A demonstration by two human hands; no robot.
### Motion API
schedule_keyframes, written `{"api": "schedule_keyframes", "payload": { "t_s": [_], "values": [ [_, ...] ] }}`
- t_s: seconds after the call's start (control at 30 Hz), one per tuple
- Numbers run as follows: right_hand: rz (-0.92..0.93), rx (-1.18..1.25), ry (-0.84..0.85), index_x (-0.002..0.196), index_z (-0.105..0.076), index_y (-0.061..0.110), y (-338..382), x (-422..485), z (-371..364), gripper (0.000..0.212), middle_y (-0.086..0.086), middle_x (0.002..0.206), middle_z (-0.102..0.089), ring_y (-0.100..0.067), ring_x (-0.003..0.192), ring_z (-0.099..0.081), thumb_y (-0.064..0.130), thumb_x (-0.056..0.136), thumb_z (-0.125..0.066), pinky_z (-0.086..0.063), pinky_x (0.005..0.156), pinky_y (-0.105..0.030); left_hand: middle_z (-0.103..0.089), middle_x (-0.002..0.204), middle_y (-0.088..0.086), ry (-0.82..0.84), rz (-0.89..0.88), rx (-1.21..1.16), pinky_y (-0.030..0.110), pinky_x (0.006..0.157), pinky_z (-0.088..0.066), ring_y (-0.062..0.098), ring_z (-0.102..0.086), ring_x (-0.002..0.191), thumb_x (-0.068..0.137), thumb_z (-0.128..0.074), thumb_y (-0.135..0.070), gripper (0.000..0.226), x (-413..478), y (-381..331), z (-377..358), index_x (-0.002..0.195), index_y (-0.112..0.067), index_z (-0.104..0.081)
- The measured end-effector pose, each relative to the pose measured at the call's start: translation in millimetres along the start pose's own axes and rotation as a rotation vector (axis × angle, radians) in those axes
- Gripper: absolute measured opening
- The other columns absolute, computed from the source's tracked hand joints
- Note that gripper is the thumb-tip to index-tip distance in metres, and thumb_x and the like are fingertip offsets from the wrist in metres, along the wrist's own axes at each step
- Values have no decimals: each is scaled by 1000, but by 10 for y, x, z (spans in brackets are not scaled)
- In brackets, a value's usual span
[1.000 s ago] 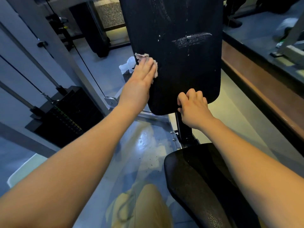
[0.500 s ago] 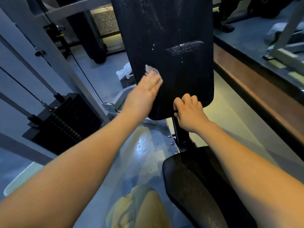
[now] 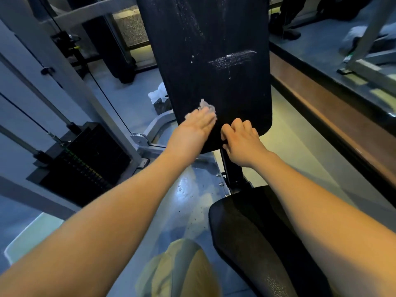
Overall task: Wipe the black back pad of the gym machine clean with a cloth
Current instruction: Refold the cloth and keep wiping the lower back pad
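The black back pad (image 3: pixel 214 82) stands upright in the upper middle, with a whitish smear (image 3: pixel 232 58) across its right half and pale specks higher up. My left hand (image 3: pixel 192 130) lies flat on the pad's lower left part, pressing a small whitish cloth (image 3: pixel 206 107) that shows past the fingertips. My right hand (image 3: pixel 241 142) grips the pad's bottom edge, fingers curled over its front. Most of the cloth is hidden under my left palm.
The black seat pad (image 3: pixel 257 232) sits below at the right. A weight stack (image 3: pixel 85 166) with cables and grey frame posts stands on the left. A crumpled white item (image 3: pixel 157 95) lies on the floor behind the pad. A brown ledge (image 3: pixel 332 129) runs along the right.
My left hand has slid the cloth down the pad's left side, from mid height toward the bottom edge. My right hand has kept its grip on the bottom edge.
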State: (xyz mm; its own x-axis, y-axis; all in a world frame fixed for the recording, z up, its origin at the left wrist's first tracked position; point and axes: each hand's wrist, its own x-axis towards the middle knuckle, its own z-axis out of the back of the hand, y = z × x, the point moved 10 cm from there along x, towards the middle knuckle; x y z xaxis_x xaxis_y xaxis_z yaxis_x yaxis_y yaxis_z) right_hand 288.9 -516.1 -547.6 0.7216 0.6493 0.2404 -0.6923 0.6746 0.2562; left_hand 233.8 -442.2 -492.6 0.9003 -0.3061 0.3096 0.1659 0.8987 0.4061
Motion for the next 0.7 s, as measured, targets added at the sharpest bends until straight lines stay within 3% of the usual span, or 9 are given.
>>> {"api": "schedule_keyframes", "payload": {
  "t_s": [0.07, 0.2, 0.27, 0.37, 0.43, 0.53, 0.63, 0.7],
  "values": [
    [-2, 24, 37, 117, -47, 23, -5, -11, 1, 22, -6, 122, -38, -26, 105, -34, 27, 99, -59, -33, 88, -38, -61, 139, 11, 26, -5, -152, 32, 111, -36, 26, -52, 132, 65, -80, 7, 47, -217, -186, -53, 111, -6, -75],
    [15, 236, 105, 116, -55, 24, -57, -99, 2, 15, 1, 119, -39, -26, 112, -40, 23, 101, -57, -40, 99, -41, -54, 148, 3, 138, 220, -587, 39, 108, -46, 26, -53, 133, 89, -52, 10, 54, -300, -61, -131, 137, -13, -61],
    [13, 395, 109, 114, -56, 24, -93, -211, 2, 15, 3, 114, -42, -21, 107, -48, 18, 101, -58, -44, 96, -36, -56, 145, 2, 129, 350, -770, 27, 109, -42, 21, -54, 132, 90, -54, 6, 60, -400, -12, -101, 146, -17, -53],
    [-8, 579, 104, 122, -54, 27, -96, -405, -29, 24, 5, 113, -47, -8, 96, -54, 18, 101, -60, -43, 81, -22, -57, 138, -6, 191, 465, -929, 13, 94, -43, 9, -58, 118, 91, -66, -9, 63, -617, -88, -230, 149, -22, -44],
    [-2, 649, 105, 125, -51, 32, -74, -487, -66, 33, 6, 110, -48, -10, 91, -56, 16, 98, -63, -42, 77, -20, -62, 133, -4, 179, 558, -997, 28, 89, -53, 11, -63, 107, 89, -69, -14, 44, -734, -120, -338, 128, -24, -51],
    [25, 691, 136, 113, -55, 39, -8, -565, -101, 31, 7, 110, -49, -10, 96, -58, 18, 94, -69, -48, 83, -24, -70, 102, -1, 123, 701, -1098, 48, 80, -57, 19, -68, 89, 83, -75, -21, 21, -838, -87, -423, 95, -27, -59],
    [16, 741, 156, 95, -62, 42, 46, -604, -66, 18, 9, 108, -53, -8, 101, -58, 31, 89, -75, -51, 93, -29, -70, 90, 2, 59, 744, -1245, 56, 76, -57, 27, -69, 85, 80, -80, -31, 14, -838, -79, -400, 88, -32, -70],
    [-15, 807, 181, 93, -65, 37, 74, -626, -55, 12, 10, 106, -54, -6, 98, -59, 40, 88, -75, -50, 90, -26, -72, 85, 6, 42, 749, -1314, 57, 75, -57, 32, -68, 81, 85, -77, -33, 8, -816, -97, -344, 91, -29, -74]
  ]
}}
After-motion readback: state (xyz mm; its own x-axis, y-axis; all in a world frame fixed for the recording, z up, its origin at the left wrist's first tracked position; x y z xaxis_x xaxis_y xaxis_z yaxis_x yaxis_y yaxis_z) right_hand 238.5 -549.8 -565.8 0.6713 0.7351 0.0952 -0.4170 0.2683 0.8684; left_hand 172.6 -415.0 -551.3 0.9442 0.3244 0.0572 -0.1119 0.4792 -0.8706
